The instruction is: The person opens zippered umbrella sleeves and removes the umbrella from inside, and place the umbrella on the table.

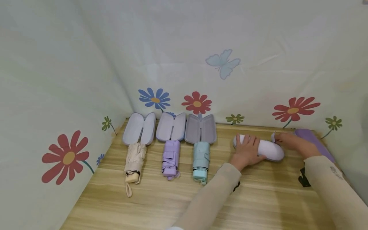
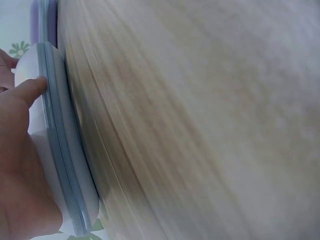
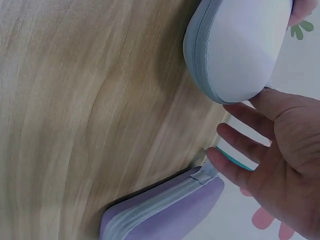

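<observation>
A closed pale lavender-white zip case (image 1: 271,151) lies on its long side at the right half of the wooden table. My left hand (image 1: 246,151) holds its left part, fingers over the top and thumb on the near side at the grey zipper (image 2: 51,102). At the case's right end, my right hand (image 1: 294,144) pinches a small pale tab (image 1: 273,136) between thumb and forefinger. The pinch itself is partly hidden behind the case in the right wrist view, where the other fingers (image 3: 242,142) are spread apart.
A closed purple zip case (image 1: 314,143) lies at the far right. Left of my hands, three opened cases (image 1: 209,129) stand in a row by the wall sheet. Folded umbrellas lie before them: beige (image 1: 135,157), purple (image 1: 171,151) and teal (image 1: 202,155).
</observation>
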`<state>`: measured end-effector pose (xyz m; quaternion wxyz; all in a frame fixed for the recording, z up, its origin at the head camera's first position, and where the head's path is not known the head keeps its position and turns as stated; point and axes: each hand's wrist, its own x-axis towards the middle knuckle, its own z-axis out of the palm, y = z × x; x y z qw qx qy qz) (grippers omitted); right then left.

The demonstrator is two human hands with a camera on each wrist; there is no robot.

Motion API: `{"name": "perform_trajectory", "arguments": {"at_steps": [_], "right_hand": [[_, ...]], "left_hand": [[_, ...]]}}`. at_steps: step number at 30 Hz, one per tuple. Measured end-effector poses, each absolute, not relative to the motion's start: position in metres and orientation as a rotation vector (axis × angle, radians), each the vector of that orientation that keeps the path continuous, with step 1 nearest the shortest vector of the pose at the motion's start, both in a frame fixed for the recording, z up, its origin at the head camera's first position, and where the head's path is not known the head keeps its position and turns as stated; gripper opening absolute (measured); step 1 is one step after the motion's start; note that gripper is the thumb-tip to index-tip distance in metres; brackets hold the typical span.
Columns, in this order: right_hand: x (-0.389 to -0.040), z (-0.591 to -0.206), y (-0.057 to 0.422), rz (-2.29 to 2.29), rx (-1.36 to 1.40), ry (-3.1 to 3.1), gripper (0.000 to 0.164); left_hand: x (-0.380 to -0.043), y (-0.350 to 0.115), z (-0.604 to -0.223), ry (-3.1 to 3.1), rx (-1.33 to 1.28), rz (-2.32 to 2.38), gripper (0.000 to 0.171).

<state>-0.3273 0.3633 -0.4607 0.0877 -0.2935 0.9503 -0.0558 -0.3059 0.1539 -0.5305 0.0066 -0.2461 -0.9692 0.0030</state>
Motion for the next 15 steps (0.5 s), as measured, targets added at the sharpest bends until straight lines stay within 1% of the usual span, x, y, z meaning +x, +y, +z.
{"name": "perform_trajectory", "arguments": {"at_steps": [6,15], "right_hand": [[-0.3283,-0.4592,0.3637,-0.12,-0.85,2.833,0.011],[-0.3208,-0.4672,0.3689,-0.042,-0.989,2.99,0.01]], "left_hand": [[-0.3075,0.1559,-0.5321,-3.054,-0.758,0.013,0.077],[-0.3085,0.1563,-0.5308,-3.043,-0.757,0.029,0.079]]}}
